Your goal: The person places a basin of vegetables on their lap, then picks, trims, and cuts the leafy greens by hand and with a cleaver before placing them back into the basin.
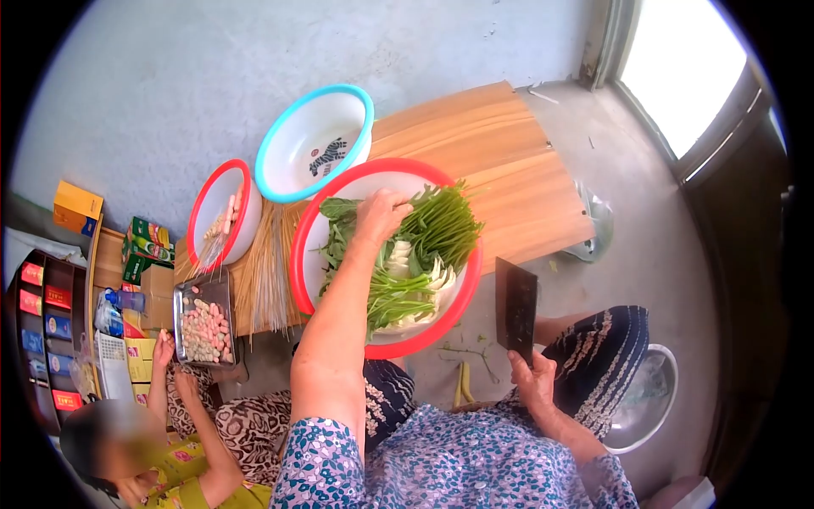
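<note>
My left hand [383, 214] reaches into a large red-rimmed basin [421, 343], its fingers bent and closed on leafy greens [337, 209]. Beside it in the basin lie a bunch of thin green stems [441, 225], pale white cut pieces [398, 257] and more light-green stalks [394, 303]. Over my lap, to the right of the basin, my right hand [534, 383] grips a cleaver [515, 305] by its handle. The cleaver's broad dark blade points up and away from me, apart from the basin.
On the wooden table [517, 170] stand a blue-rimmed basin [270, 140], a smaller red-rimmed basin [197, 222] and thin skewers [264, 280]. A co-worker [191, 454] sits at left by a metal tray [193, 287] of pink and pale pieces. A basin [672, 392] is on the floor at right.
</note>
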A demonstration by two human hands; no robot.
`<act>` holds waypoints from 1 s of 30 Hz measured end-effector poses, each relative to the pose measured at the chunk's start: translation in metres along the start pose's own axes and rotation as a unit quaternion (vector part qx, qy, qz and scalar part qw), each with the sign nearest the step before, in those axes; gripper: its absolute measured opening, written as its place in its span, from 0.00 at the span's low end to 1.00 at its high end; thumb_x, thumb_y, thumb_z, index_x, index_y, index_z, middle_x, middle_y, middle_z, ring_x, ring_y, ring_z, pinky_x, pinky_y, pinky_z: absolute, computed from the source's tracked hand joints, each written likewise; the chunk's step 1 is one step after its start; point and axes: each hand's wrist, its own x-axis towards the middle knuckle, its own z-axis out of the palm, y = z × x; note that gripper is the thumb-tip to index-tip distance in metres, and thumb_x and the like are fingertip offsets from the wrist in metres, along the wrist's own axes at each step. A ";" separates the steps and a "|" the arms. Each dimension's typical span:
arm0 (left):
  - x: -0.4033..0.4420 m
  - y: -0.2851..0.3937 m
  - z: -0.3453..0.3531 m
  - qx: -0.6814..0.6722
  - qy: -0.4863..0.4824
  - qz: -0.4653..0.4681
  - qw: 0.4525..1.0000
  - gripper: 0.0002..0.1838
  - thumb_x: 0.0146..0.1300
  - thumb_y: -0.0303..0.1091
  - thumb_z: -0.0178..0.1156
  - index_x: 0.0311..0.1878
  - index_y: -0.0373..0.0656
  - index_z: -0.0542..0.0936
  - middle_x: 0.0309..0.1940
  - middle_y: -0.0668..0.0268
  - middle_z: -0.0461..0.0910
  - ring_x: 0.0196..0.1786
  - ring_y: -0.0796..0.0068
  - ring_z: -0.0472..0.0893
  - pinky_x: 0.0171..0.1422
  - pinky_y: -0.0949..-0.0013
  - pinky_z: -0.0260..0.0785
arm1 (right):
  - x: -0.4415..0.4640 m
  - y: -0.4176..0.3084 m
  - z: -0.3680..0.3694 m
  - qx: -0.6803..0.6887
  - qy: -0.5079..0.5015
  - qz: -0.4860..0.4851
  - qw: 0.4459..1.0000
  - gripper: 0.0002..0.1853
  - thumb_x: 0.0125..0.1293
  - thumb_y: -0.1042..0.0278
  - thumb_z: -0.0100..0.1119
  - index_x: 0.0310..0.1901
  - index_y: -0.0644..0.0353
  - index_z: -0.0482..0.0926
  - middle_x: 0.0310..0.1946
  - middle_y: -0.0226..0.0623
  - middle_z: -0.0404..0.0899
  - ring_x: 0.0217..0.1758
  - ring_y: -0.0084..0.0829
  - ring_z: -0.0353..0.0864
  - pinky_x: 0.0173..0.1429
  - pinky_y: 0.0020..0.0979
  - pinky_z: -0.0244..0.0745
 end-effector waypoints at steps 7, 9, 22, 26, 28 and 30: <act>-0.010 -0.001 -0.021 -0.285 0.223 -0.080 0.929 0.10 0.64 0.32 0.57 0.41 0.36 0.82 0.39 0.56 0.83 0.40 0.68 0.80 0.48 0.67 0.70 | 0.000 0.007 0.000 -0.011 -0.005 -0.009 1.000 0.07 0.65 0.69 0.62 0.38 0.65 0.81 0.16 0.24 0.71 0.19 0.14 0.68 0.23 0.23 0.65; -0.010 -0.006 -0.038 -0.376 0.260 -0.095 0.884 0.09 0.65 0.32 0.56 0.40 0.37 0.82 0.38 0.61 0.83 0.41 0.72 0.78 0.49 0.68 0.69 | 0.000 0.006 0.001 -0.003 0.002 -0.005 1.000 0.08 0.65 0.68 0.63 0.37 0.64 0.81 0.16 0.25 0.71 0.18 0.15 0.68 0.23 0.23 0.66; -0.029 0.022 -0.117 -0.577 0.241 -0.053 0.778 0.09 0.73 0.33 0.49 0.46 0.41 0.77 0.39 0.63 0.81 0.41 0.75 0.78 0.47 0.70 0.71 | 0.002 0.019 -0.001 0.000 -0.004 0.001 1.000 0.11 0.65 0.65 0.63 0.41 0.65 0.82 0.16 0.27 0.73 0.17 0.18 0.69 0.23 0.25 0.67; -0.024 0.034 -0.132 -0.509 0.343 0.028 0.789 0.09 0.72 0.32 0.52 0.46 0.39 0.78 0.37 0.61 0.82 0.40 0.73 0.79 0.44 0.70 0.72 | 0.002 0.013 -0.001 0.006 -0.006 0.015 1.000 0.11 0.65 0.64 0.62 0.41 0.65 0.81 0.16 0.28 0.73 0.17 0.19 0.69 0.23 0.25 0.67; -0.029 0.049 -0.145 -0.519 0.342 0.038 0.782 0.09 0.71 0.31 0.53 0.46 0.38 0.80 0.36 0.64 0.83 0.40 0.75 0.79 0.45 0.71 0.72 | 0.002 0.011 -0.002 0.012 -0.009 0.020 1.000 0.11 0.65 0.65 0.62 0.40 0.65 0.81 0.16 0.28 0.72 0.17 0.19 0.70 0.23 0.26 0.67; -0.037 0.066 -0.156 -0.341 0.351 0.037 0.872 0.10 0.71 0.30 0.52 0.48 0.37 0.79 0.37 0.65 0.82 0.42 0.74 0.79 0.52 0.68 0.71 | 0.002 0.012 -0.002 0.003 -0.009 0.022 1.000 0.11 0.65 0.65 0.62 0.40 0.65 0.81 0.16 0.28 0.72 0.17 0.19 0.70 0.23 0.26 0.67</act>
